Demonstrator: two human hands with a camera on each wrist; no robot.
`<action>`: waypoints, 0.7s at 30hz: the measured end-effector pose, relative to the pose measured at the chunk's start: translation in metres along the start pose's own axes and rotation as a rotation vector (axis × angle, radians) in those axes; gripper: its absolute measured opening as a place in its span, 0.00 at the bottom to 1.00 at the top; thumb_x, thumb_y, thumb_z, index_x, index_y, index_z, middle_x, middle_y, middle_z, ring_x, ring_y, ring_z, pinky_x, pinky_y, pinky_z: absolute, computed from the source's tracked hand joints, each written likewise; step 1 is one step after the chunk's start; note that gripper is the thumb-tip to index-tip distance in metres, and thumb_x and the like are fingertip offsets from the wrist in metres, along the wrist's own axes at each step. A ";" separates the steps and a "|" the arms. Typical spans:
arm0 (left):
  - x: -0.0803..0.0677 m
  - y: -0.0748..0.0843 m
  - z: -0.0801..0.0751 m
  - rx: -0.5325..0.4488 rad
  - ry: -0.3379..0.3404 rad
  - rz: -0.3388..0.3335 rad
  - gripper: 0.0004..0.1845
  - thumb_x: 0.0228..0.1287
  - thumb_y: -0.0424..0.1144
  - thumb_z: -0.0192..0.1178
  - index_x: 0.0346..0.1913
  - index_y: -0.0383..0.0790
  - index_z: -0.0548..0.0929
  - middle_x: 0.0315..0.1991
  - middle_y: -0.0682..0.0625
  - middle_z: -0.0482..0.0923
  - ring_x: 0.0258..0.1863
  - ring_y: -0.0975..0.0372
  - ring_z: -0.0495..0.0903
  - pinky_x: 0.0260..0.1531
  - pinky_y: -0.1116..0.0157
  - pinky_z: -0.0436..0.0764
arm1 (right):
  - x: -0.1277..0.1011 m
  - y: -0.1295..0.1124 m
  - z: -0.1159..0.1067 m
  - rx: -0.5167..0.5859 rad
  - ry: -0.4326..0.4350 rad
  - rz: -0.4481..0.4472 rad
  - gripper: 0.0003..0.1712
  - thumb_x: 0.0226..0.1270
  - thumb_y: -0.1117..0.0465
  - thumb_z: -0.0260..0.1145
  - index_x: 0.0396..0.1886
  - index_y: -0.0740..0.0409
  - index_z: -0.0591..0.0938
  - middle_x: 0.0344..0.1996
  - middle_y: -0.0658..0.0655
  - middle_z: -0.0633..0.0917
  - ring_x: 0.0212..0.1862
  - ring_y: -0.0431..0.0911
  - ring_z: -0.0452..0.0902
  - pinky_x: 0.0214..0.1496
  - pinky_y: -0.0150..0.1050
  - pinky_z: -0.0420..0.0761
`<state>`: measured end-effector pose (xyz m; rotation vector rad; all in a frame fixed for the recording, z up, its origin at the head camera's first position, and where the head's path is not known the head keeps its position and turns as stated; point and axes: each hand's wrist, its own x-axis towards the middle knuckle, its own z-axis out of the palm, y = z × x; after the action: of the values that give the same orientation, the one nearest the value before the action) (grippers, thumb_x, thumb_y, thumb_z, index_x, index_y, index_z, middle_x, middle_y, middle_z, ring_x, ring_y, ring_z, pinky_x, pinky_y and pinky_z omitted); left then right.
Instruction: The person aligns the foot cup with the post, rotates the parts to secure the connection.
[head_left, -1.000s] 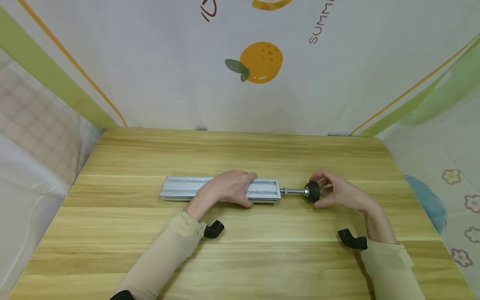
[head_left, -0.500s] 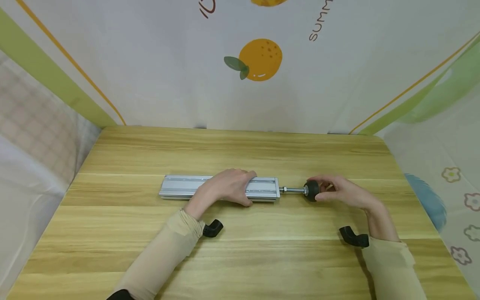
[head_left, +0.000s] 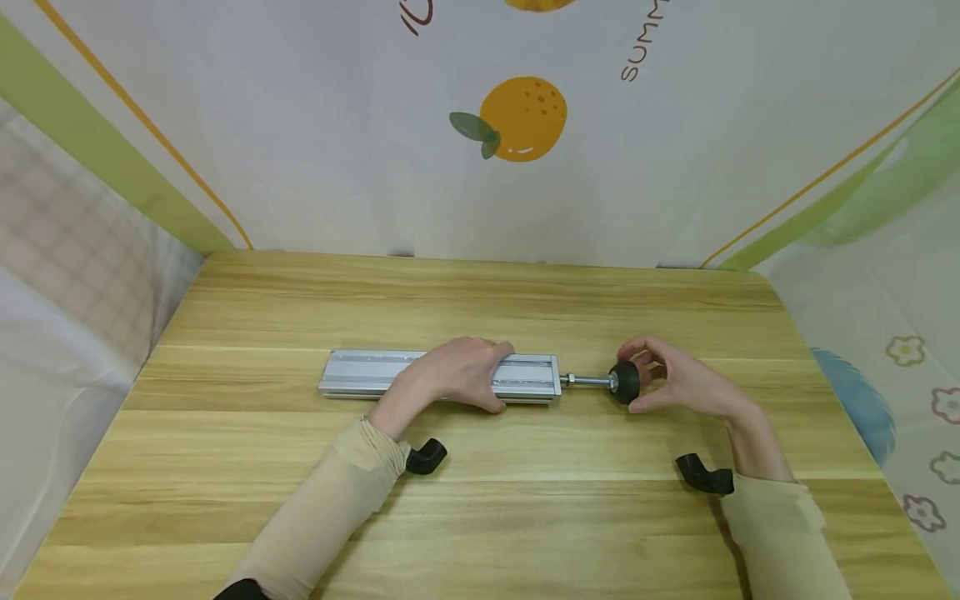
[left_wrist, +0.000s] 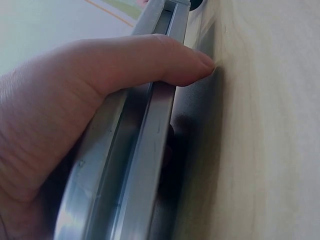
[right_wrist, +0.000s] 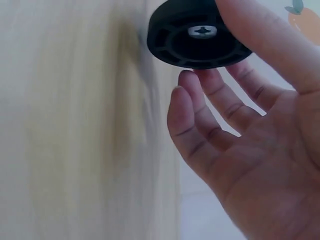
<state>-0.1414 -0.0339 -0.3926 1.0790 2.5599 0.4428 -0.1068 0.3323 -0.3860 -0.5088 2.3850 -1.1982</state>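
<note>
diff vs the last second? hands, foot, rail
Right hand regripped the black foot: its fingers folded down over it half a second ago, now lifted and spread again, thumb underneath. Left hand stays clamped on the aluminium rail; rail and threaded rod unmoved.

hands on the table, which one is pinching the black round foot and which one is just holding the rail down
The right hand pinches the black round foot on the threaded rod between thumb and fingers. The left hand grips the aluminium rail instead.
</note>
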 end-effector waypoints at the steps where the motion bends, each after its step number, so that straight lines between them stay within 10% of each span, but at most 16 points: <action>1: 0.000 0.000 0.000 0.002 0.000 0.001 0.29 0.50 0.51 0.74 0.52 0.45 0.75 0.33 0.56 0.79 0.31 0.63 0.76 0.37 0.62 0.79 | 0.001 0.000 0.001 -0.003 0.003 0.003 0.42 0.51 0.62 0.83 0.64 0.60 0.71 0.58 0.61 0.77 0.51 0.43 0.78 0.51 0.37 0.82; 13: 0.001 -0.001 0.000 0.009 -0.003 0.002 0.30 0.50 0.52 0.74 0.54 0.44 0.76 0.34 0.56 0.80 0.32 0.63 0.76 0.39 0.62 0.80 | -0.001 0.001 -0.002 -0.072 -0.031 0.018 0.27 0.75 0.59 0.65 0.69 0.62 0.74 0.48 0.58 0.84 0.45 0.40 0.80 0.46 0.35 0.82; 21: 0.001 -0.001 0.000 -0.003 -0.005 0.000 0.28 0.50 0.52 0.74 0.51 0.45 0.75 0.33 0.56 0.78 0.30 0.63 0.75 0.37 0.63 0.79 | -0.003 0.004 -0.003 -0.057 -0.055 0.017 0.32 0.74 0.58 0.66 0.74 0.59 0.70 0.61 0.61 0.81 0.52 0.38 0.78 0.51 0.34 0.81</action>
<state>-0.1424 -0.0339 -0.3929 1.0778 2.5541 0.4431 -0.1063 0.3375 -0.3868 -0.5314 2.3779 -1.0977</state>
